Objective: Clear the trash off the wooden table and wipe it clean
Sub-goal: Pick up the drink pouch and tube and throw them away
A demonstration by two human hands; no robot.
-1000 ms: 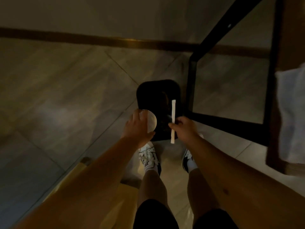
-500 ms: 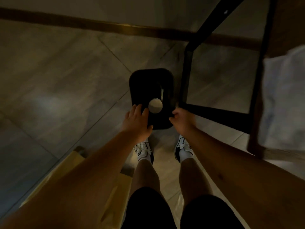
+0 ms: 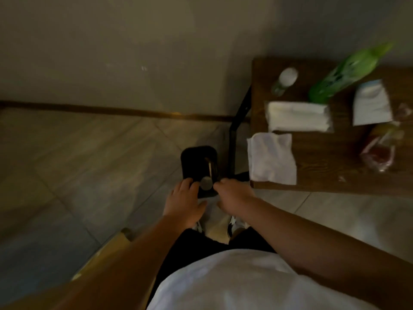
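Down at centre frame, a black bin point(image 3: 190, 159) stands on the tiled floor point(image 3: 89, 157), with a pale round lid point(image 3: 206, 183) and a thin white stick point(image 3: 210, 168) inside it. Both hands hover over its near rim: the left hand point(image 3: 184, 203) has its fingers spread and empty, the right hand point(image 3: 234, 198) has fingers loosely curled, holding nothing. At right, the wooden table point(image 3: 324, 166) carries a white cloth point(image 3: 271, 158) (overhanging the near corner), a folded napkin stack point(image 3: 298, 116), a green bottle point(image 3: 344, 72), a small clear bottle point(image 3: 285, 80), a white packet point(image 3: 371, 104) and crumpled wrappers point(image 3: 382, 151).
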